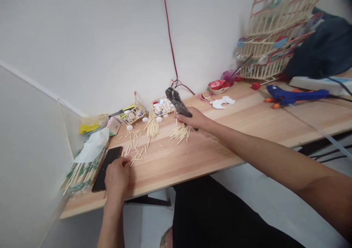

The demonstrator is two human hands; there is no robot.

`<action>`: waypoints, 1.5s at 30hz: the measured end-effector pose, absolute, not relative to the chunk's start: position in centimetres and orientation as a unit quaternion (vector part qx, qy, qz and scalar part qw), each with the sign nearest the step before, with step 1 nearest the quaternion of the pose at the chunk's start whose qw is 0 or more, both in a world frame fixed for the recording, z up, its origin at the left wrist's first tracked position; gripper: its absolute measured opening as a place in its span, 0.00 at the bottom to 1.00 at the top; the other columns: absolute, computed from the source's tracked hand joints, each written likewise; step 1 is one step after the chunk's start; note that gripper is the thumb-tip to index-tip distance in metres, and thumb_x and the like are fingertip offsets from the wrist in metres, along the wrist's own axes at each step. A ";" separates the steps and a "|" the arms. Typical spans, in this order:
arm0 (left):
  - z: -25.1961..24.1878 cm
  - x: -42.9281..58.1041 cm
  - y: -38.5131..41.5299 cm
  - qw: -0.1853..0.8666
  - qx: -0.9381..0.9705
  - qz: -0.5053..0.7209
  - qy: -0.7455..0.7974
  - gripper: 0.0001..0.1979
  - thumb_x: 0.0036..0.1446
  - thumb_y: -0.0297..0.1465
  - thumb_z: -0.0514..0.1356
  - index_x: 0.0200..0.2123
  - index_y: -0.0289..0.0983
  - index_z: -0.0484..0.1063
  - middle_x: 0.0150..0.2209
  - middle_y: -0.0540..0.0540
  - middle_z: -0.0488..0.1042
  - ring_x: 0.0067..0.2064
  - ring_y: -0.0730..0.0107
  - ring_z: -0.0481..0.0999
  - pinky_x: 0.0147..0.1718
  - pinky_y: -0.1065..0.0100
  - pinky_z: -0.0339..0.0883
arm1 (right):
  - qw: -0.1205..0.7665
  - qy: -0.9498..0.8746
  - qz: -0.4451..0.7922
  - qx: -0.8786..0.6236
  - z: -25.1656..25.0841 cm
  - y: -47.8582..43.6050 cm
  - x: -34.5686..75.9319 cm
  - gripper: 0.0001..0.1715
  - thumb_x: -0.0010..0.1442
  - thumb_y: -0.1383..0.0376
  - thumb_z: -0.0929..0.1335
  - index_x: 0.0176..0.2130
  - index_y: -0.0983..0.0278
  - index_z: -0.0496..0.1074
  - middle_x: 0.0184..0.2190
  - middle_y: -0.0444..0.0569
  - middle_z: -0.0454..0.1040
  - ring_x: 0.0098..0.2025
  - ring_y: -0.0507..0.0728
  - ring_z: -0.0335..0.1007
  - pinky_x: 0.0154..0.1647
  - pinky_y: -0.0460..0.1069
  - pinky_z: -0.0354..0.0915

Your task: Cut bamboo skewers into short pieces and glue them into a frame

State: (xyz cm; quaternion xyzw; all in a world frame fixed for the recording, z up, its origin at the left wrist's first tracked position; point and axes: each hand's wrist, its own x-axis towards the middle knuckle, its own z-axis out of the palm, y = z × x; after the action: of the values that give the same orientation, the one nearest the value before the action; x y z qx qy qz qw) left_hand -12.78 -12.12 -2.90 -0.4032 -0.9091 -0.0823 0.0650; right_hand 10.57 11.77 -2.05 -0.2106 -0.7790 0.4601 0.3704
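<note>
Pale wooden sticks (153, 126) lie on the smooth, streaky-grained tabletop (170, 167), just left of the frame's middle: a fan of long, slim ones, a scatter of stubby bits beside it, and a short-cut heap near the centre. Above that heap, the right hand (195, 119) is wrapped firmly round a dark hand tool (179, 104), its worn, hard-looking head tilted toward the upper left. The left hand (118, 174), lower left of the frame, curls with fingertips drawn together beside the stubby bits; from here I can't tell whether it pinches anything. Next to it lies a flat, glossy black phone (112, 155). Behind the sticks stand 2 small stick-built carts (134, 114) with round white wheels. At the right sits a blue plastic glue gun (298, 95); at upper right rises a large slatted stick rack (261, 70).
</note>
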 end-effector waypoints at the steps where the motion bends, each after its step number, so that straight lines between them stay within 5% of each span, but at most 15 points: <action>1: -2.6 -12.9 -11.9 0.052 -0.403 -0.070 -0.911 0.11 0.55 0.33 0.53 0.32 0.38 0.75 0.34 0.40 0.78 0.38 0.52 0.75 0.32 0.63 0.60 | 0.371 -0.780 0.458 -0.208 -2.0 11.8 10.6 0.17 0.56 0.55 0.66 0.33 0.67 0.71 0.25 0.47 0.72 0.29 0.53 0.68 0.33 0.47 0.62; 5: -1.9 -13.5 -11.8 0.027 -0.410 -0.077 -0.908 0.08 0.52 0.31 0.54 0.26 0.38 0.72 0.30 0.40 0.77 0.35 0.53 0.74 0.31 0.64 0.59 | 0.366 -0.787 0.448 -0.215 -1.9 11.7 10.7 0.16 0.56 0.55 0.66 0.31 0.67 0.70 0.25 0.47 0.73 0.29 0.53 0.68 0.33 0.46 0.62; 9: -2.2 -12.8 -11.9 0.004 -0.354 -0.319 -0.879 0.07 0.48 0.34 0.61 0.28 0.37 0.72 0.28 0.44 0.76 0.32 0.61 0.74 0.31 0.66 0.61 | 0.343 -0.792 0.460 -0.208 -1.8 11.4 10.7 0.15 0.55 0.56 0.67 0.31 0.67 0.71 0.26 0.47 0.74 0.30 0.53 0.70 0.33 0.46 0.63; 12: -2.7 -10.1 -10.5 -0.206 -0.293 -0.579 -0.733 0.15 0.40 0.34 0.68 0.33 0.35 0.74 0.29 0.47 0.77 0.30 0.70 0.73 0.31 0.70 0.65 | 0.325 -0.789 0.487 -0.183 -1.8 10.8 10.4 0.14 0.55 0.57 0.68 0.33 0.67 0.71 0.27 0.47 0.75 0.31 0.53 0.71 0.33 0.46 0.64; 15: -2.8 -6.3 -7.9 -0.392 -0.220 -0.671 -0.590 0.17 0.35 0.29 0.72 0.33 0.33 0.76 0.27 0.47 0.76 0.29 0.75 0.73 0.31 0.75 0.67 | 0.311 -0.796 0.494 -0.160 -1.8 10.2 10.1 0.13 0.55 0.59 0.67 0.33 0.67 0.71 0.28 0.48 0.75 0.32 0.53 0.72 0.34 0.45 0.64; 20: -2.4 -2.2 -4.4 -0.490 -0.188 -0.681 -0.511 0.08 0.43 0.25 0.70 0.29 0.31 0.76 0.30 0.45 0.78 0.31 0.73 0.76 0.30 0.73 0.71 | 0.298 -0.821 0.465 -0.148 -1.6 9.9 10.0 0.10 0.57 0.61 0.66 0.33 0.68 0.71 0.27 0.46 0.75 0.32 0.51 0.71 0.34 0.44 0.62; 33: -1.5 -0.4 -2.5 -0.504 -0.155 -0.663 -0.531 0.04 0.53 0.21 0.60 0.28 0.32 0.72 0.28 0.42 0.80 0.31 0.69 0.80 0.30 0.72 0.72 | 0.303 -0.820 0.448 -0.191 -1.6 10.1 10.0 0.11 0.55 0.60 0.67 0.29 0.67 0.69 0.26 0.44 0.72 0.31 0.51 0.66 0.31 0.43 0.58; 41: -2.2 -0.5 -2.8 -0.492 -0.231 -0.665 -0.513 0.05 0.48 0.27 0.66 0.30 0.32 0.76 0.33 0.40 0.81 0.35 0.67 0.80 0.36 0.69 0.72 | 0.303 -0.800 0.488 -0.176 -1.6 10.4 10.0 0.15 0.55 0.58 0.67 0.27 0.67 0.67 0.23 0.43 0.69 0.27 0.49 0.65 0.28 0.43 0.59; 45: -3.0 -0.5 -3.3 -0.386 -0.356 -0.653 -0.546 0.11 0.46 0.31 0.69 0.34 0.33 0.78 0.36 0.41 0.80 0.36 0.68 0.79 0.39 0.69 0.71 | 0.290 -0.781 0.524 -0.175 -1.5 10.4 10.2 0.14 0.56 0.59 0.67 0.27 0.68 0.68 0.21 0.44 0.70 0.24 0.49 0.66 0.27 0.43 0.61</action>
State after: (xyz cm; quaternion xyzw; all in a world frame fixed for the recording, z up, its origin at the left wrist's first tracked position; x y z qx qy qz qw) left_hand -0.49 -3.28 -3.01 -0.3563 -0.5456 -0.6533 -0.3856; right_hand 10.21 10.41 -1.52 -0.1745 -0.7811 0.5245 0.2905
